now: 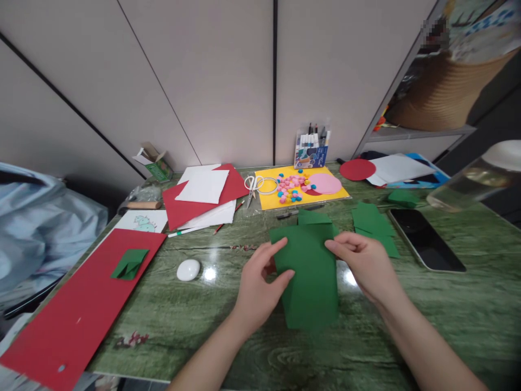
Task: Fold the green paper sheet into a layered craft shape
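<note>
A sheet of green paper (pixel 311 282) is held upright-long over the table, in front of me. My left hand (pixel 262 279) is at its left edge, with thumb and forefinger apart on the paper's face. At the upper right edge, my right hand (pixel 364 260) pinches the sheet between thumb and curled fingers. Just behind the sheet's top lies a smaller green piece (pixel 313 217). More green pieces (pixel 372 225) lie right of my right hand, beside a black phone (pixel 425 239).
Left are a long red sheet (pixel 81 304) bearing a folded green piece (pixel 129 264), and a white oval object (pixel 188 270). Behind lie white papers (pixel 203 186), scissors (pixel 251 190), pompoms on a yellow sheet (pixel 266 201) and a marker box (pixel 311 149). A clear bottle (pixel 468 182) stands right.
</note>
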Tool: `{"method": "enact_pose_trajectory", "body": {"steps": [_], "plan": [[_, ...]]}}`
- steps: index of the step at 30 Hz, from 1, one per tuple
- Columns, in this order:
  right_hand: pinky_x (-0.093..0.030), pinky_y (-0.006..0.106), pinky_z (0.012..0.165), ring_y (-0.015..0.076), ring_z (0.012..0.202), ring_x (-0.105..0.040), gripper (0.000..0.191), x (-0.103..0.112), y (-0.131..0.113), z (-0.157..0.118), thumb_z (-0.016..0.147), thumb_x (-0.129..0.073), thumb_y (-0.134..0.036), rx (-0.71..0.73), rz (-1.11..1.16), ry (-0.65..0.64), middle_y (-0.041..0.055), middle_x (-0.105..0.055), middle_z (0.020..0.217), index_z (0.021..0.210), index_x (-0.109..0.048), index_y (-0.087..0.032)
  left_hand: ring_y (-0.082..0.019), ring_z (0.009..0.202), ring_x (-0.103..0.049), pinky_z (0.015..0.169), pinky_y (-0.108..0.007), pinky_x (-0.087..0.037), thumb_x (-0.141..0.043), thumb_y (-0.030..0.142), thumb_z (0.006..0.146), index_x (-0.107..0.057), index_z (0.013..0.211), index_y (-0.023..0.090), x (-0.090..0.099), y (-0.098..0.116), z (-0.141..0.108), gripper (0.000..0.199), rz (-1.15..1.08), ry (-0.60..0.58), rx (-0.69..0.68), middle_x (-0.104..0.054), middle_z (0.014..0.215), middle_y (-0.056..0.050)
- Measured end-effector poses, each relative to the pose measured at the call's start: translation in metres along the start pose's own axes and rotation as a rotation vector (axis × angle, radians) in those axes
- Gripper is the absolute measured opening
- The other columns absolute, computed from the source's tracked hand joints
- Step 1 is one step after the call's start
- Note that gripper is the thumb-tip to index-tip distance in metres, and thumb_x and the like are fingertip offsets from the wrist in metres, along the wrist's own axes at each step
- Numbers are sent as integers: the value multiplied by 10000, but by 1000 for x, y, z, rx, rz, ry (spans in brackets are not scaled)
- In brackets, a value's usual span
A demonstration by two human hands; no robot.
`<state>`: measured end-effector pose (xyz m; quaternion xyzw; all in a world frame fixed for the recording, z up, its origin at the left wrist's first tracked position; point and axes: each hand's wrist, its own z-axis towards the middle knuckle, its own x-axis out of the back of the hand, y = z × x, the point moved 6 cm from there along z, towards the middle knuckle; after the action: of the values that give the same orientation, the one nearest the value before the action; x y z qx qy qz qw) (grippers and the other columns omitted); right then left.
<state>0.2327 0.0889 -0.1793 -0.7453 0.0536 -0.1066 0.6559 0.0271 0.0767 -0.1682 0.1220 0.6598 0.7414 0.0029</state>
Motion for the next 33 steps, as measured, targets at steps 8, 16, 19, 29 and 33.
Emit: {"method": "enact_pose_trajectory", "body": {"steps": [8,16,19,29,33], "plan": [[-341,236,481,111,524,-438,255,2,-3,-3,618,-748,-417,22,64,21,-24,-535,567,686,-640,-196,-167,897,-536,734,-245,-485,-619,105,751,-564,1206,300,1,5,-1,499,89,-7,-48,-533,1068,-48],[-350,246,507,110,528,-400,240,5,-7,-8,682,-711,-388,53,162,40,-38,-454,540,599,-599,-193,-187,1016,-537,835,-282,-484,-615,144,777,-552,1210,335,-2,9,-6,477,116,-99,-154,-570,1151,-36],[-331,248,494,111,516,-378,243,6,-7,-9,690,-704,-383,74,151,55,-44,-421,519,590,-585,-197,-195,1047,-529,849,-290,-482,-606,152,786,-545,1221,320,-2,11,-8,470,125,-103,-184,-563,1175,-47],[-348,259,475,120,492,-416,256,7,-9,-10,682,-687,-419,102,99,69,-29,-467,512,591,-590,-200,-211,1067,-508,852,-300,-478,-628,186,772,-530,1246,321,1,9,-12,503,184,-54,-203,-543,1193,-57],[-355,255,453,123,481,-424,258,7,-11,-11,680,-683,-425,139,56,89,-24,-474,497,589,-594,-200,-205,1043,-516,832,-284,-480,-636,187,769,-562,1216,306,2,10,-11,468,158,-27,-209,-561,1151,-61]]}}
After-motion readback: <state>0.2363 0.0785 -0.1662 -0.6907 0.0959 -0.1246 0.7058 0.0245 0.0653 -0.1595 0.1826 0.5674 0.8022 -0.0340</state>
